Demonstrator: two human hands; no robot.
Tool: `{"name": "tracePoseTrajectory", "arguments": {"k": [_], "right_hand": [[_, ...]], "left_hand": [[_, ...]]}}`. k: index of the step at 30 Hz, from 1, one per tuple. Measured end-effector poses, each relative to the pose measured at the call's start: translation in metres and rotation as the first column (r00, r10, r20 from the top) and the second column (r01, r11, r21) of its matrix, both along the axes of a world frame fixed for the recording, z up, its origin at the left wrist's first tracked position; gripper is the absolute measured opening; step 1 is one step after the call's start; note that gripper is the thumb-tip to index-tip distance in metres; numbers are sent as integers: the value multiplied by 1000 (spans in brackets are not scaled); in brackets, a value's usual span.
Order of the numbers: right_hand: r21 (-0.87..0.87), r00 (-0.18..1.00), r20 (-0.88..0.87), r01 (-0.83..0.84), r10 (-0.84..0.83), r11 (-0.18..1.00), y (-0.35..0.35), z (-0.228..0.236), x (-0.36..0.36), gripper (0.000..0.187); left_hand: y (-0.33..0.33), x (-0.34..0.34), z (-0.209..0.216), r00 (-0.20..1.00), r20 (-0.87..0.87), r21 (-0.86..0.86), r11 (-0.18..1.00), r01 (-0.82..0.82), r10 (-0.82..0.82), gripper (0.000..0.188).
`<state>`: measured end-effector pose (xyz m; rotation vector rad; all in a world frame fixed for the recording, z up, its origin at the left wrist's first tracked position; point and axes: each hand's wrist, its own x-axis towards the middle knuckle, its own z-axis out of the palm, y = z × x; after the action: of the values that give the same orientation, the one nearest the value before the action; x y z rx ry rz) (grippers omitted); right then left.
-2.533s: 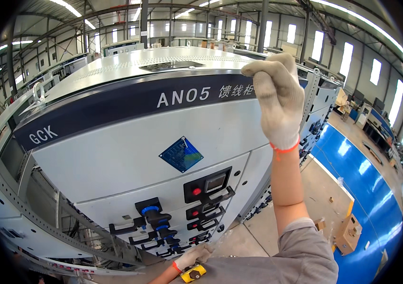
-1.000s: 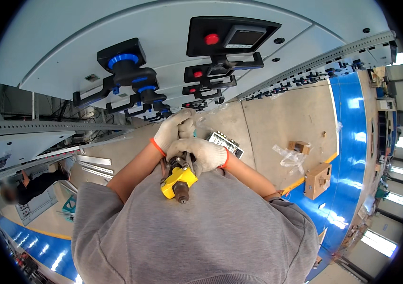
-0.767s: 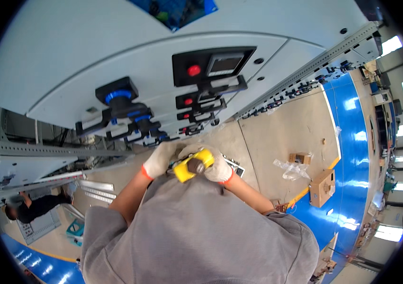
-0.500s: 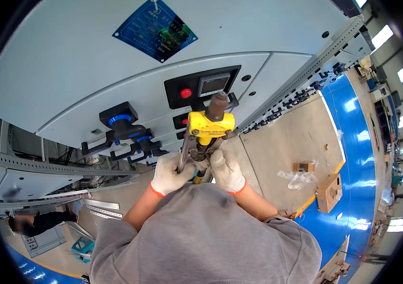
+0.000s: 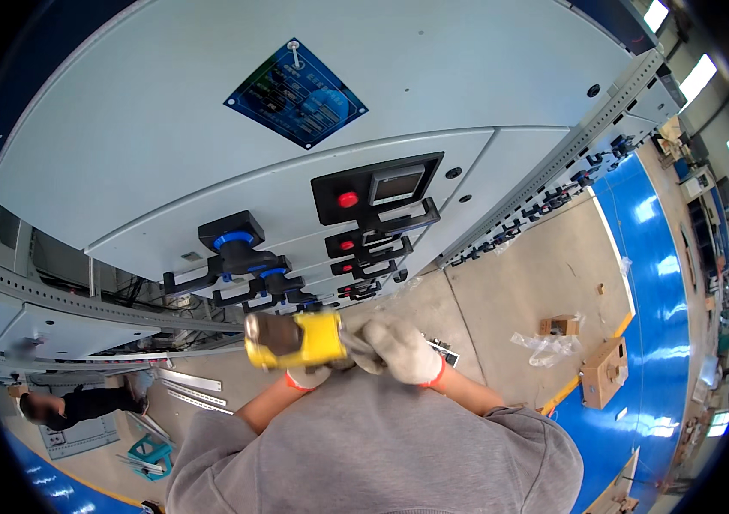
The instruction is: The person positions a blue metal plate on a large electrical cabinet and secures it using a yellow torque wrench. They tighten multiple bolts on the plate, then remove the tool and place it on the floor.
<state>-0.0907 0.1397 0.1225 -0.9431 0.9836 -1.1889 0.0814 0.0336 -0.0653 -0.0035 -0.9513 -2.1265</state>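
Observation:
A hand riveter with a yellow head (image 5: 321, 337) and a dark nose end lies across in front of my chest, its head pointing left and smeared by motion. My right hand (image 5: 403, 349), in a white knitted glove with an orange cuff, is closed round its handle part. Behind the yellow head, my gloved left hand (image 5: 309, 377) is mostly hidden, and its fingers do not show. Ahead, a blue diamond-shaped plate (image 5: 297, 98) lies against the pale cabinet front (image 5: 167, 111). A silver rivet pin (image 5: 295, 55) sticks out at the plate's top corner.
Black switch handles with blue rings (image 5: 236, 244) and black panels with red buttons (image 5: 347, 200) jut from the cabinet. Cardboard boxes (image 5: 604, 373) and clear plastic wrap (image 5: 544, 349) lie on the floor at right. Another person (image 5: 94, 403) is at far left, near a teal stool (image 5: 150, 454).
The riveter has swung from upright to lying leftward and moved lower, closer to my body. My left hand has dropped behind its head. The cabinet appears slightly lower in view.

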Motion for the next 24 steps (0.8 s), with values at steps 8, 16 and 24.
{"name": "tracePoseTrajectory", "arguments": {"k": [8, 16, 24], "right_hand": [[-54, 935, -326, 130, -141, 990, 13, -11, 30, 21], [-359, 286, -855, 274, -432, 892, 9, 1, 17, 38], [-251, 267, -919, 168, -289, 953, 7, -12, 10, 30]], "left_hand": [[-4, -10, 135, 741, 513, 400, 884, 239, -433, 33], [-15, -19, 98, 685, -42, 713, 458, 530, -728, 55], [-12, -22, 81, 688, 178, 587, 637, 499, -703, 58]]}}
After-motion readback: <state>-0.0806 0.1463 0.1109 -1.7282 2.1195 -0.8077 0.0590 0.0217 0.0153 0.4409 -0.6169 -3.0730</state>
